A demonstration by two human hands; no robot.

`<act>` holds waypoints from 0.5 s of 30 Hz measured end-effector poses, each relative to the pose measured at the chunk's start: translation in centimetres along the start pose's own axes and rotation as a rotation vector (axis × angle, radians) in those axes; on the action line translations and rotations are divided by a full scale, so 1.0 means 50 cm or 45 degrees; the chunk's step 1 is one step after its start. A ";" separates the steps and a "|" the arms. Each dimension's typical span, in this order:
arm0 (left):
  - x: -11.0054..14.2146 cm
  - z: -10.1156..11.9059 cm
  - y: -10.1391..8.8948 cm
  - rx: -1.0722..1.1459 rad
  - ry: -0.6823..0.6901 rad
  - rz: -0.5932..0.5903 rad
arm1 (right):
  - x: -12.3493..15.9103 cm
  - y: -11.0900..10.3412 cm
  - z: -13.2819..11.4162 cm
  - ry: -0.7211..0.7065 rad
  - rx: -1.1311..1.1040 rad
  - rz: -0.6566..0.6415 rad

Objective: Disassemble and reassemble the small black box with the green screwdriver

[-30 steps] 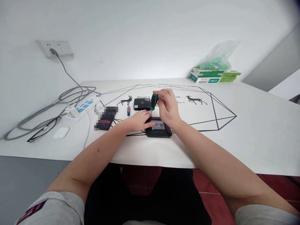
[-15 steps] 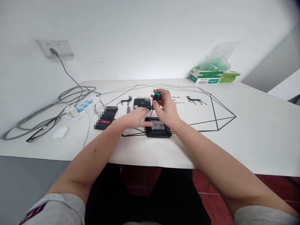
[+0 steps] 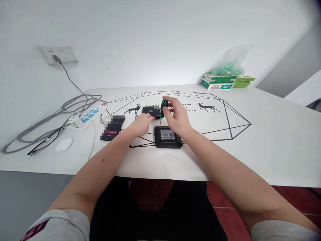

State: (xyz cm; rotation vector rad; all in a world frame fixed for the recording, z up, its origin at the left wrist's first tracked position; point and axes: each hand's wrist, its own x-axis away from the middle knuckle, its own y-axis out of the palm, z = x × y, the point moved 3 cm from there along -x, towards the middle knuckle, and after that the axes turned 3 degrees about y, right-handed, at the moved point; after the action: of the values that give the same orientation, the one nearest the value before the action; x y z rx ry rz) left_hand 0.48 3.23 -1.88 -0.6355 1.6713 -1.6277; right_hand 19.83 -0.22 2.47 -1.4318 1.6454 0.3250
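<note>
Two hands, one screwdriver: black casing apparently whole

One green-and-black screwdriver [image 3: 164, 107] stands slightly tilted in the right hand [image 3: 177, 115], its handle clamped between thumb and fingers. Its thin shaft runs down to the far left corner of a black casing [image 3: 168, 144]; whether the tip sits in a screw is too small to tell.

That casing lies flat, its label [image 3: 167, 134] facing up, around the middle of the white table's [image 3: 263, 157] width and closer to the near edge than to the far one. The left hand [image 3: 141, 125] is off it, palm down beside a smaller black box [image 3: 149, 111] just beyond. Its fingers lie close together, near or against that box; contact, and whether anything is under the palm, cannot be told.

As for progress, the work seems to be at one corner of the casing. Nothing shows as finished: the casing looks closed, with no lifted cover or loose screw in sight. If it is being opened, the separating is all left; if it is being fastened, only the tightening may remain. The pictures do not settle which.

Towards the table's left edge lie a phone [image 3: 117, 124] and a power strip [image 3: 91, 117].
</note>
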 end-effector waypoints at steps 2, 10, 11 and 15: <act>0.000 0.013 0.008 -0.016 0.003 -0.032 | -0.001 -0.001 0.002 0.050 -0.011 -0.015; -0.001 0.030 0.011 0.003 0.066 -0.117 | 0.001 -0.001 0.010 0.112 -0.035 -0.013; -0.001 0.030 0.011 -0.002 0.063 -0.114 | 0.001 -0.001 0.011 0.114 -0.040 0.001; -0.002 0.028 0.013 -0.010 0.057 -0.099 | 0.000 -0.005 0.013 0.116 -0.058 0.047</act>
State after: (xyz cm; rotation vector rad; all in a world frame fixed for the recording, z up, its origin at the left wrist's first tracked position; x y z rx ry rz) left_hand 1.69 2.46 -2.42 -0.6799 1.7045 -1.7025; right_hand 20.33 0.16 2.22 -1.4703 1.7498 0.3245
